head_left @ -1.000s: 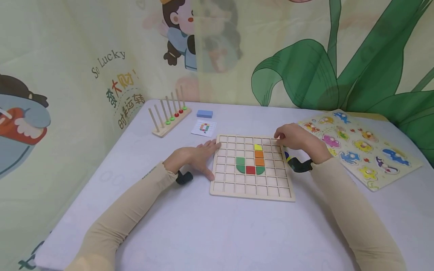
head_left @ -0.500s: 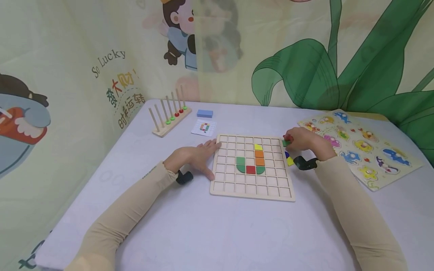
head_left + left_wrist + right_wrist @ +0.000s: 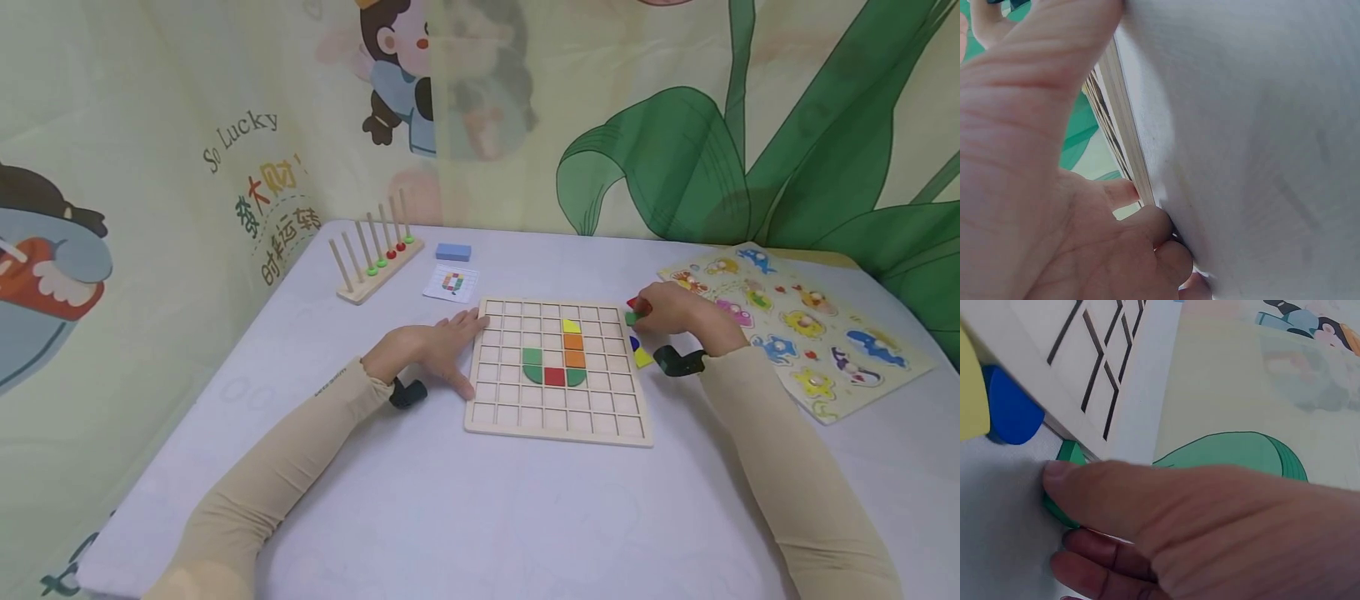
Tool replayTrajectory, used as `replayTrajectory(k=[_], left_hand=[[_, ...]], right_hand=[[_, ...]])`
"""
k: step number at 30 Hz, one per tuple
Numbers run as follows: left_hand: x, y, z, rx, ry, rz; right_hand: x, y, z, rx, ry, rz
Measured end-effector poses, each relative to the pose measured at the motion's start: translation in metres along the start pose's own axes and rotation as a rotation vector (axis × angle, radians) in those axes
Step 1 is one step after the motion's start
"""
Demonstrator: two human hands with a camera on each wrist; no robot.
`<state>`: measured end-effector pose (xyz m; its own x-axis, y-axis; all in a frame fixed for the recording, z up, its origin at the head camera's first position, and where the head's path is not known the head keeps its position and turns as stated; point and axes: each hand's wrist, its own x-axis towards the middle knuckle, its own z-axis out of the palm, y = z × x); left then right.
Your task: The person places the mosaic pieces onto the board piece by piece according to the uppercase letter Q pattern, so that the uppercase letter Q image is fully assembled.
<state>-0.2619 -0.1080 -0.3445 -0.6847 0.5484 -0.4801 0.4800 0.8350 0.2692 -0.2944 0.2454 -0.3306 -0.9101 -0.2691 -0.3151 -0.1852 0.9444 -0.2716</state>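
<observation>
A square wooden grid board (image 3: pixel 504 407) lies on the table, with green, red, orange and yellow tiles set in a U shape. My left hand (image 3: pixel 429 348) rests with fingers spread at the board's left edge, thumb and fingertips touching it. Just off the right edge, my right hand (image 3: pixel 671 310) pinches a green block (image 3: pixel 1067 453); its thumb lies over the block in the right wrist view. A red block (image 3: pixel 640 303) shows right at those fingertips. A blue block (image 3: pixel 1013 407) and a yellow block (image 3: pixel 643 357) lie nearer along the same edge.
Behind the board are a small card (image 3: pixel 451 284) with a coloured pattern and a blue block (image 3: pixel 453 252). A wooden peg stand (image 3: pixel 360 287) with green and red beads is at back left. A sea-animal puzzle board (image 3: pixel 813 392) lies at right.
My right hand has moved right, from the board's far right corner to the loose blocks beside it, and now pinches a green one. The left hand has stayed in place.
</observation>
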Motion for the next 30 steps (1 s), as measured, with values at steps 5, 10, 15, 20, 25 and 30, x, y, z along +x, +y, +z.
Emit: replayTrajectory(k=[5,10,15,20,25,30], left_hand=[[-0.001,0.000,0.000,0.000,-0.001,-0.001],[0.000,0.000,0.000,0.004,0.004,0.000],[0.001,0.000,0.000,0.002,0.000,-0.008],[0.001,-0.001,0.001,-0.002,0.001,-0.008],[0.001,-0.001,0.000,-0.009,0.000,-0.003],[0.001,-0.001,-0.001,-0.011,0.001,0.007]], right_hand=[[0.000,0.000,-0.001,-0.006,0.002,0.032],[-0.003,-0.001,-0.005,0.001,0.010,0.051],[-0.005,-0.005,-0.008,-0.007,0.037,0.044],[-0.007,-0.020,-0.007,-0.014,0.078,-0.035],[-0.004,-0.040,-0.001,-0.010,0.128,-0.159],[-0.002,-0.057,0.007,-0.020,0.110,-0.229]])
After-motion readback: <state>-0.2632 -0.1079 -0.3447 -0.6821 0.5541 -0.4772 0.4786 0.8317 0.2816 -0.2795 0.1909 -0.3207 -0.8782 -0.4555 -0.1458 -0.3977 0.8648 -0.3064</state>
